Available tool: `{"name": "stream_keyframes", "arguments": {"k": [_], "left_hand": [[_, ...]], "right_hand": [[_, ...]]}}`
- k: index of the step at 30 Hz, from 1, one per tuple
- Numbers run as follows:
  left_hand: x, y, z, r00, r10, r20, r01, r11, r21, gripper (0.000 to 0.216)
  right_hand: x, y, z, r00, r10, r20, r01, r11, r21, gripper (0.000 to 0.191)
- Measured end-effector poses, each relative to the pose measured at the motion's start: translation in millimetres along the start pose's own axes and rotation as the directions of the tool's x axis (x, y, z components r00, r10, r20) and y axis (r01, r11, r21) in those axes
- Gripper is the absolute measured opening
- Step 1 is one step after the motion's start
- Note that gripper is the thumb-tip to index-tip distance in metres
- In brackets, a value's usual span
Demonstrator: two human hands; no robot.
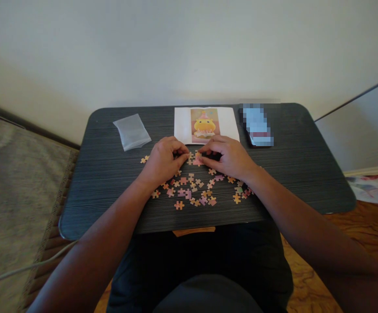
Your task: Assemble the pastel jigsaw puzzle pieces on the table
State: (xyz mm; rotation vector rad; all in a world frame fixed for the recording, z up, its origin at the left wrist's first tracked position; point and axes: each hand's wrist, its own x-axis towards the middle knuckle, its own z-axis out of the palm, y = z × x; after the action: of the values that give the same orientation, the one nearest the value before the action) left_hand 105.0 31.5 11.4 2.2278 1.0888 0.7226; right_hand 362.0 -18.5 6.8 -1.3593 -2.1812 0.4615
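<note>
My left hand and my right hand rest on a dark striped table, fingertips meeting over a few joined puzzle pieces. Both hands are curled, fingers pinched on these small pieces. Several loose pink, orange and yellow puzzle pieces lie scattered on the table just in front of my hands. Behind my hands lies a white sheet with a picture of a yellow cartoon figure.
A clear plastic bag lies at the table's back left. A phone lies at the back right. A pale wall stands right behind the table. A rug and a cable are to the left.
</note>
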Motion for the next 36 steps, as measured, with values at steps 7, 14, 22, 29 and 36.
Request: {"name": "stream_keyframes", "arguments": {"k": [7, 14, 22, 29, 36], "left_hand": [[1.0, -1.4, -3.6, 0.997, 0.013, 0.071, -0.014, 1.000, 0.004, 0.011], [1.8, -1.7, -1.7, 0.998, 0.000, 0.063, -0.002, 0.999, 0.032, 0.008], [1.8, -0.5, -0.9, 0.998, 0.020, 0.058, -0.023, 0.998, 0.050, 0.003], [2.9, 1.7, -2.2, 0.997, 0.018, 0.080, -0.022, 0.999, 0.042, 0.007], [3.0, 1.2, -1.1, 0.999, 0.022, 0.049, -0.023, 1.000, 0.015, 0.005]], "right_hand": [[-0.9, 1.6, 1.6, 1.000, 0.002, -0.011, -0.002, 1.000, 0.005, 0.028], [0.4, 1.4, 0.3, 1.000, 0.003, 0.006, -0.003, 1.000, 0.012, 0.027], [0.5, 1.5, 0.2, 1.000, 0.018, 0.013, -0.019, 1.000, 0.019, 0.027], [0.3, -1.8, -3.9, 0.999, 0.023, 0.034, -0.024, 0.999, 0.023, 0.029], [0.7, -2.1, -4.2, 0.999, 0.040, 0.037, -0.041, 0.999, 0.019, 0.026]]}}
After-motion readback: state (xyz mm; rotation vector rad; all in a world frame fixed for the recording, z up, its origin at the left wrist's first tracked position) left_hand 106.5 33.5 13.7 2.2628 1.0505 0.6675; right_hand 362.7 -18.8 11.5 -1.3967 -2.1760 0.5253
